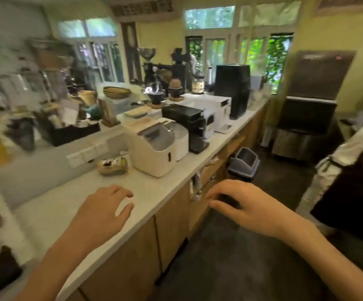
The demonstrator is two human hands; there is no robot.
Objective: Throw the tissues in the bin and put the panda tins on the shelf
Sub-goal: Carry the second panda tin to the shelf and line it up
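Motion blur smears the cluttered upper shelf (24,88) at left; the lying cream printed tin's (112,166) picture is unreadable.

Materials, counter area
Counter top (52,216) smooth white, matt; cabinet fronts (172,216) light wood; bin (244,163) grey-blue plastic; tin (112,166) printed metal, slight gloss.

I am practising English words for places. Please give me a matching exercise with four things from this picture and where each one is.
Things:
1. panda tin
2. bin
3. left hand
4. right hand

Places:
A. on the floor beside the cabinets
B. over the floor, past the counter edge
C. lying on its side on the white counter
D. above the white counter, fingers spread

Pairs: 1-C, 2-A, 3-D, 4-B
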